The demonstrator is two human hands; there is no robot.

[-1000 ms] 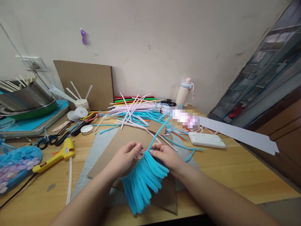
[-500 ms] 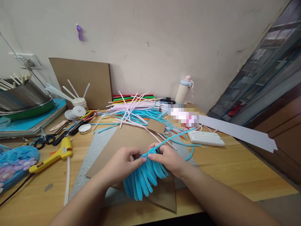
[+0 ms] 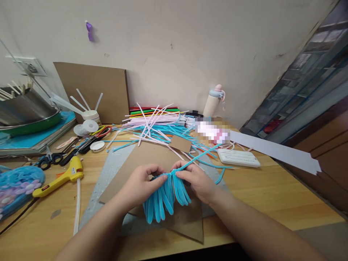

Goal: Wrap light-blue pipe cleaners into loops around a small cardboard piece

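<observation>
A fringe of looped blue pipe cleaners (image 3: 160,203) hangs between my hands, above the cardboard on the table. My left hand (image 3: 145,183) pinches its top edge on the left, thumb in front and fingers behind. My right hand (image 3: 194,179) grips the top edge on the right, thumb and fingers closed on it. From the right hand's grip a loose blue stem (image 3: 201,156) sticks out up and to the right. The loops hang downward, with a gap between the left bunch and a smaller right bunch. Fingertips behind the fringe are partly hidden.
Cardboard sheets (image 3: 130,174) lie on a grey cutting mat (image 3: 98,188). Behind them is a pile of pipe cleaners (image 3: 160,127). At left are a yellow glue gun (image 3: 67,174), scissors (image 3: 50,159) and a metal pot (image 3: 27,108). A bottle (image 3: 212,103) stands against the wall.
My left hand has closed on the fringe's top edge, where its fingers were apart from it before. The fringe has turned more level, and the loose stem has swung down to the right.
</observation>
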